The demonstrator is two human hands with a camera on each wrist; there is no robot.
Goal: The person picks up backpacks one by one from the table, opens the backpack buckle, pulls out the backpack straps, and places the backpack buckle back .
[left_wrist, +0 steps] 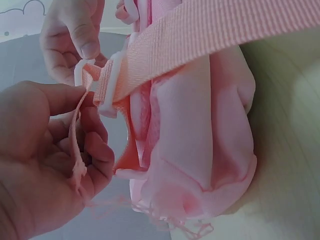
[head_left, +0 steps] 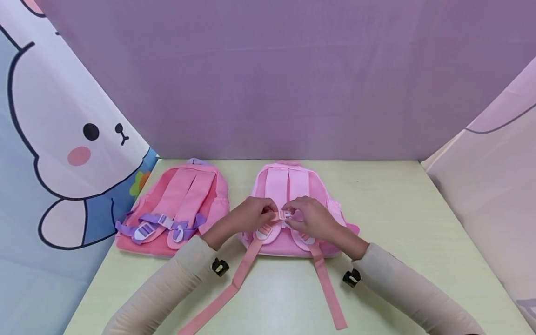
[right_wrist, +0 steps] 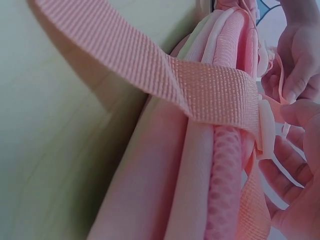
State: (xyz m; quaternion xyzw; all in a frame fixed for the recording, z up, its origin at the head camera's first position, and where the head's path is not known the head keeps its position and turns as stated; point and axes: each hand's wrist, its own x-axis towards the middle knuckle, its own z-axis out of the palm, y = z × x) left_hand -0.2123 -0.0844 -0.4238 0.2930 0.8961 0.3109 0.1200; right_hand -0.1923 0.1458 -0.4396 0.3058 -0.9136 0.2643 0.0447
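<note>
A light pink backpack (head_left: pixel 288 181) lies on the table with its shoulder straps up. Over its middle, both hands meet at a small white buckle (head_left: pixel 285 215) on a peach strap. My left hand (head_left: pixel 252 215) pinches the frayed end of the peach webbing (left_wrist: pixel 75 145) between thumb and curled fingers. My right hand (head_left: pixel 313 218) holds the buckle's other side with thumb and fingertips. White strap adjusters (left_wrist: pixel 112 85) with peach webbing sit beside the hands. Two long peach straps (head_left: pixel 246 265) hang toward the table's front.
To the left lies a darker pink backpack (head_left: pixel 188 186) with purple straps (head_left: pixel 152 218) and white buckles. The pale table (head_left: pixel 385 200) is bordered by a purple wall behind (head_left: pixel 268 83) and a cartoon-printed cloth (head_left: pixel 54 163) on the left.
</note>
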